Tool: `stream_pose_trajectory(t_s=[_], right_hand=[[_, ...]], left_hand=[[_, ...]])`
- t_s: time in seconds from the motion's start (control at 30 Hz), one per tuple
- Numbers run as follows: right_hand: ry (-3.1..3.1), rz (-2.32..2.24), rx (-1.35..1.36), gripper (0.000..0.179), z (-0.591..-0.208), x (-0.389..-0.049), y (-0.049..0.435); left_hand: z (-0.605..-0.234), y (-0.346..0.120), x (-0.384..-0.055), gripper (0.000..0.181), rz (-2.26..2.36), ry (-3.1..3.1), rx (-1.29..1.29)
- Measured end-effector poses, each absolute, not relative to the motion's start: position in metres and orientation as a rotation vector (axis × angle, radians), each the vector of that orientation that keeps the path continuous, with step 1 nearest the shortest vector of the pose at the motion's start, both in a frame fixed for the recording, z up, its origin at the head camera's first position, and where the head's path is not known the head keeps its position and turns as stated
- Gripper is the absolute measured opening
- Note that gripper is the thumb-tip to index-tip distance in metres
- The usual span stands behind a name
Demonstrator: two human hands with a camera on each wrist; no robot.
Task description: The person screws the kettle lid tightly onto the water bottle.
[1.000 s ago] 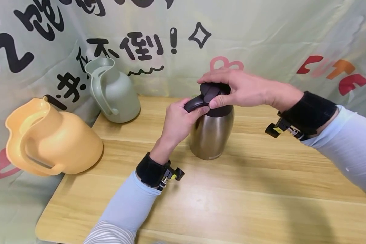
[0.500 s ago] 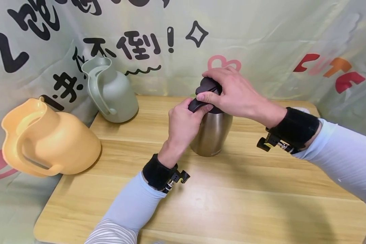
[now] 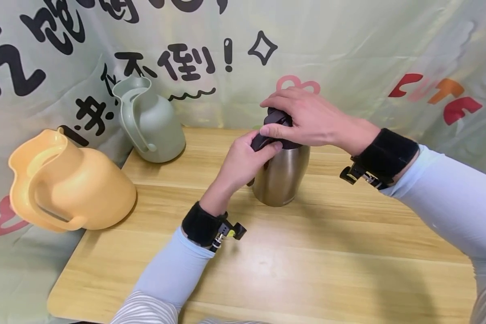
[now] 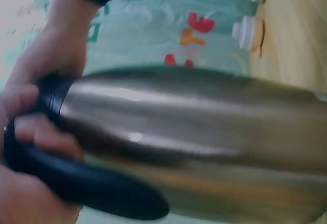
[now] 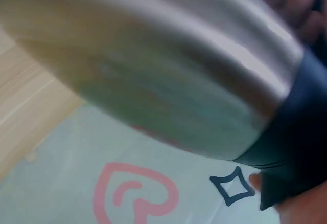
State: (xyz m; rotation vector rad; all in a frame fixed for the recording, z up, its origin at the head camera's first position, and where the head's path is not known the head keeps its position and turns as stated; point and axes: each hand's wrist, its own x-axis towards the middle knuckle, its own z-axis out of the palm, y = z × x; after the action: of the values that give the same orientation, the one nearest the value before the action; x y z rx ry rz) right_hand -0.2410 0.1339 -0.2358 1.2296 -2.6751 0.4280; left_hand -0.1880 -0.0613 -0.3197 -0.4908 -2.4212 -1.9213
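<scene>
shining, bulging silvery jug [image 3: 282,180], dark lid [image 3: 276,118]; left grip [image 3: 243,158] wrapped round black handle [image 4: 117,193], right grip [image 3: 309,116] clasping lid.

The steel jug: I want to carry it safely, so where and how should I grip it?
Probably by the dark handle, coming from the person's left, where the left hand grips it. The jug looks upright and the handle stands off its side, leaving room for fingers; the wide, rounded body likely offers less purchase.
</scene>
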Motion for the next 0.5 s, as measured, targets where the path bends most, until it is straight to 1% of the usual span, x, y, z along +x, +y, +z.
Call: stream_pose_trajectory(t_s=[0.07, 0.17, 0.27, 0.37, 0.5], right_hand=[[-2.658, 0.452, 1.264, 0.060, -0.237, -0.245, 0.135], [-2.663, 0.498, 1.284, 0.058, -0.238, -0.248, 0.137], [-2.648, 0.528, 1.301, 0.060, -0.239, -0.249, 0.138], [-2.590, 0.523, 1.311, 0.062, -0.241, -0.249, 0.137], [-2.524, 0.518, 1.253, 0.068, -0.247, -0.248, 0.136]], left_hand=[[-0.323, -0.067, -0.190, 0.022, -2.093, -2.387, -0.595], [-0.328, -0.069, -0.190, 0.027, -2.225, -2.331, -0.652], [-0.329, -0.066, -0.188, 0.034, -2.092, -2.342, -0.562], [-0.330, -0.058, -0.185, 0.036, -1.886, -2.340, -0.429], [-0.332, -0.047, -0.180, 0.033, -1.728, -2.284, -0.323]])
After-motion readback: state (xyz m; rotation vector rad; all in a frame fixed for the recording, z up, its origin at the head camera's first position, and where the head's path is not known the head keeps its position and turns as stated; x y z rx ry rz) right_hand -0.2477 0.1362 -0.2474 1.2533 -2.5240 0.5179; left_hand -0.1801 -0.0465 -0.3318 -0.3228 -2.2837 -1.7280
